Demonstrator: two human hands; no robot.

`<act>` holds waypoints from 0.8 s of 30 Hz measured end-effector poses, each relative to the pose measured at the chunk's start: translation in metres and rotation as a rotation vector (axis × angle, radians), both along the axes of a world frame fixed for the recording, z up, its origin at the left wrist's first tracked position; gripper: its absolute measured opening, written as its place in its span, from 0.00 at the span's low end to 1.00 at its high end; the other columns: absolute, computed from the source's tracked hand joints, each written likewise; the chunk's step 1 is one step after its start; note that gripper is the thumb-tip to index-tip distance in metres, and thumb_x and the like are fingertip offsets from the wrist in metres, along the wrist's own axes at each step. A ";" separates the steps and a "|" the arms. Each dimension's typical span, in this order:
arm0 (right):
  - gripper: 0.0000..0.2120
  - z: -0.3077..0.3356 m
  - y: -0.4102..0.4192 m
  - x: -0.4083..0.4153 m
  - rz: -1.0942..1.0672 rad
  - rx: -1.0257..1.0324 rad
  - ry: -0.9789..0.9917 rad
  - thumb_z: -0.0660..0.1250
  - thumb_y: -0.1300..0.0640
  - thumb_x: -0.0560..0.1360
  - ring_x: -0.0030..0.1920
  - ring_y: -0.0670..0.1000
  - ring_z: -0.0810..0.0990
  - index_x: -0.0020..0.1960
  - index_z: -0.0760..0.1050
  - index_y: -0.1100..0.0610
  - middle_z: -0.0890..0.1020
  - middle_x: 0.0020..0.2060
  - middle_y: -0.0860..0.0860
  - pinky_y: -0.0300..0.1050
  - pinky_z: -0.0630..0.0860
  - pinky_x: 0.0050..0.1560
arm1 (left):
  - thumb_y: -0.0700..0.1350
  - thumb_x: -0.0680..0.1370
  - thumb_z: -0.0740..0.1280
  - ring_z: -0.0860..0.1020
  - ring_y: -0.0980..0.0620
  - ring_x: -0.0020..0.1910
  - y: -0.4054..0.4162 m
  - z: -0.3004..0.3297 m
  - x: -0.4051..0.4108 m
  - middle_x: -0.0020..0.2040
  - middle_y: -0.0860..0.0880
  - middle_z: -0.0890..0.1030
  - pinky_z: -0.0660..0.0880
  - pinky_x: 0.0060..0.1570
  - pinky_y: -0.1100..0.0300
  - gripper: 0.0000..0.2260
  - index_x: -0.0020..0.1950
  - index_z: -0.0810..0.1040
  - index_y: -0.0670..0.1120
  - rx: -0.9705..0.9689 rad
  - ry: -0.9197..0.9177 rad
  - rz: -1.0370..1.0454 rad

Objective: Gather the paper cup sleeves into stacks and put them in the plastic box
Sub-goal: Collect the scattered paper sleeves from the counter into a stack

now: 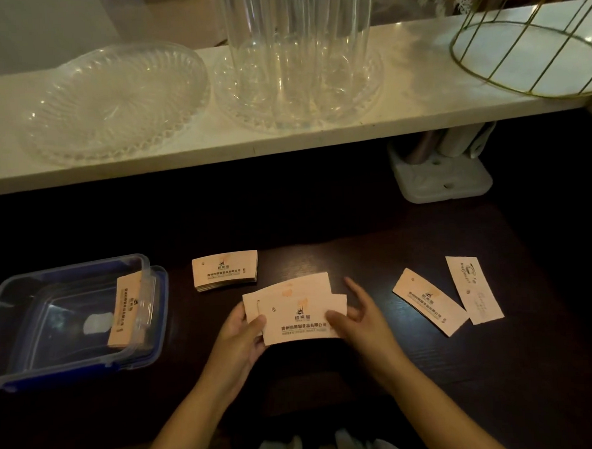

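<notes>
Between both hands I hold a few flat, pale pink paper cup sleeves [301, 313], fanned unevenly over the dark table. My left hand [245, 333] grips their left edge; my right hand [357, 315] presses the right edge with its fingers spread. A neat stack of sleeves [225, 271] lies just beyond them. Two loose sleeves lie to the right, one slanted [429, 301] and one face down [474, 288]. The clear plastic box [17, 300] with blue clips stands at the left, holding sleeves [126, 310] that lean on edge against its right wall.
A white shelf [418, 91] runs above the table, carrying a clear patterned dish [116, 103], a tall ribbed clear container [296, 52] on a second dish, and a gold wire basket [532, 47]. A grey plastic holder [443, 179] sits under the shelf at right.
</notes>
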State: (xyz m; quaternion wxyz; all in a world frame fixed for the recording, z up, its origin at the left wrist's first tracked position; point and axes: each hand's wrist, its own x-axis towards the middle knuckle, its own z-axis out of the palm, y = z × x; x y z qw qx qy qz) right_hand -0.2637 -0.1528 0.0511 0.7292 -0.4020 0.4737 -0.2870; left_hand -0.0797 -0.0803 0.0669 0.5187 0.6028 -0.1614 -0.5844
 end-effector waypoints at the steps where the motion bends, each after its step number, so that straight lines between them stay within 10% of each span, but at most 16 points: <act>1: 0.26 -0.001 -0.001 -0.001 0.023 0.005 0.016 0.68 0.67 0.72 0.46 0.51 0.84 0.60 0.68 0.41 0.85 0.45 0.49 0.40 0.81 0.38 | 0.38 0.78 0.58 0.81 0.50 0.53 0.000 0.000 -0.002 0.55 0.46 0.82 0.80 0.43 0.59 0.13 0.59 0.73 0.49 -0.001 0.006 -0.037; 12: 0.12 -0.013 -0.004 -0.034 -0.044 -0.066 0.126 0.69 0.61 0.72 0.46 0.49 0.84 0.50 0.75 0.47 0.84 0.47 0.50 0.38 0.80 0.40 | 0.37 0.74 0.65 0.83 0.55 0.43 -0.018 -0.001 -0.022 0.41 0.55 0.86 0.79 0.36 0.63 0.12 0.50 0.76 0.53 0.080 -0.204 -0.217; 16: 0.19 -0.024 -0.031 -0.089 -0.216 -0.500 0.765 0.70 0.56 0.72 0.55 0.49 0.76 0.61 0.72 0.54 0.78 0.55 0.50 0.39 0.73 0.53 | 0.36 0.74 0.64 0.83 0.51 0.45 -0.025 -0.007 -0.031 0.44 0.48 0.85 0.79 0.38 0.60 0.11 0.54 0.75 0.47 0.113 -0.114 -0.128; 19: 0.25 -0.042 -0.047 -0.126 0.065 -0.705 1.391 0.70 0.50 0.70 0.61 0.56 0.70 0.63 0.69 0.58 0.76 0.59 0.56 0.53 0.66 0.60 | 0.36 0.74 0.63 0.80 0.47 0.49 -0.026 -0.012 -0.035 0.50 0.43 0.82 0.76 0.45 0.54 0.13 0.58 0.73 0.45 0.156 -0.077 -0.054; 24: 0.25 -0.059 -0.051 -0.138 0.146 -0.576 1.482 0.68 0.43 0.69 0.61 0.55 0.68 0.62 0.70 0.54 0.74 0.59 0.55 0.53 0.61 0.59 | 0.36 0.74 0.64 0.80 0.46 0.50 -0.025 -0.018 -0.039 0.49 0.42 0.82 0.75 0.47 0.52 0.10 0.54 0.75 0.46 0.182 -0.042 0.003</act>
